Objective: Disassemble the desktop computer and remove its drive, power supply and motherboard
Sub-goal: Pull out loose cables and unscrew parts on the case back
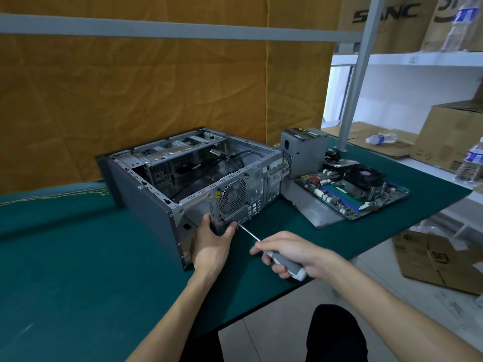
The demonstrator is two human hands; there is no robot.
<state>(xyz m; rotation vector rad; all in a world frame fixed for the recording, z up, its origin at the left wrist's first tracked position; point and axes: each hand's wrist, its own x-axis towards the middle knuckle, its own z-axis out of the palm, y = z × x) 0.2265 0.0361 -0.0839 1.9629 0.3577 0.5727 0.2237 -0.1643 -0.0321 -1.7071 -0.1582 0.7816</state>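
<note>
Open grey metal computer case lying on its side on the green counter; left hand grips its near corner. Right hand holds a grey-handled screwdriver, tip at the rear panel. Right: grey power supply box, green motherboard.

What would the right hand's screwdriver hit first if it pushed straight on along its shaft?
The right hand aims the screwdriver at the case's rear panel, just below the fan grille, beside the left hand's thumb. The tip seems already there, probably at a screw; depth is unclear.
</note>
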